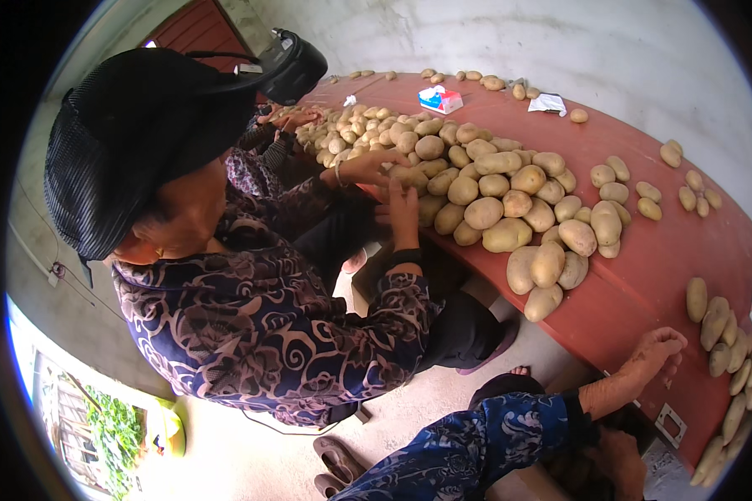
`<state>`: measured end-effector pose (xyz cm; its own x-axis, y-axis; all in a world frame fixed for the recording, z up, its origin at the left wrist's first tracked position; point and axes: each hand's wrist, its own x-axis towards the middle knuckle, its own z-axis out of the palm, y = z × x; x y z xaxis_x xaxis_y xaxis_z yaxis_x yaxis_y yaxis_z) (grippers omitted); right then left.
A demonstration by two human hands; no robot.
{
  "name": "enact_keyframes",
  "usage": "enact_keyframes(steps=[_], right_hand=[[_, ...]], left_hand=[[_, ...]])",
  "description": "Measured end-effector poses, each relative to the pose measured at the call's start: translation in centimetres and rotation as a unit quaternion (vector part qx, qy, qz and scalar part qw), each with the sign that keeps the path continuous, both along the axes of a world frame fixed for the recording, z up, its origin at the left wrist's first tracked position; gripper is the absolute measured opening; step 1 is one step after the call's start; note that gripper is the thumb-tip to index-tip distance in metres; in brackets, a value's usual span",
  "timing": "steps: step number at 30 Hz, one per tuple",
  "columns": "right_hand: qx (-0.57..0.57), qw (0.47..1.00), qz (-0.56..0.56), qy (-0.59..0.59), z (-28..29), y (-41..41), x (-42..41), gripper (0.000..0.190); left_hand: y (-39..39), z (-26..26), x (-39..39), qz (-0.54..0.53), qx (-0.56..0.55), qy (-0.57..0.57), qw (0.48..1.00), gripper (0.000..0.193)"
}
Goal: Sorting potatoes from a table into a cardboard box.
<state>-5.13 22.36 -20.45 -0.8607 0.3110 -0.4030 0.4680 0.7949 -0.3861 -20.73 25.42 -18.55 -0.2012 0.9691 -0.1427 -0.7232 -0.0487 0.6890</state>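
My left hand (655,356) hovers over the near edge of a red-brown table (652,282), its fingers loosely bent and no object visible in them. It comes out of a blue patterned sleeve. Lower down, below the table edge, is my right hand (623,462); its fingers are partly hidden in shadow behind my left cuff. Potatoes show dimly in the dark space beside it. To the right of my left hand, several potatoes (716,322) lie in a long group along the table. A large potato heap (482,213) covers the tabletop further left.
A co-worker in a black cap (144,144) sits on my left, both hands (404,213) at the heap's edge. More hands work beyond. Tissue packs (440,100) and small potato groups (614,178) lie on the table. Brown shoes (338,460) stand on the floor.
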Motion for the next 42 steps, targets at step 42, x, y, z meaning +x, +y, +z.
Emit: enact_keyframes(steps=[42], right_hand=[[-0.125,0.992,0.003,0.015,1.4,1.3,0.9,0.047]], left_hand=[[-1.1,1.5,-1.9,-0.013,-0.040,0.030,0.999,0.016]])
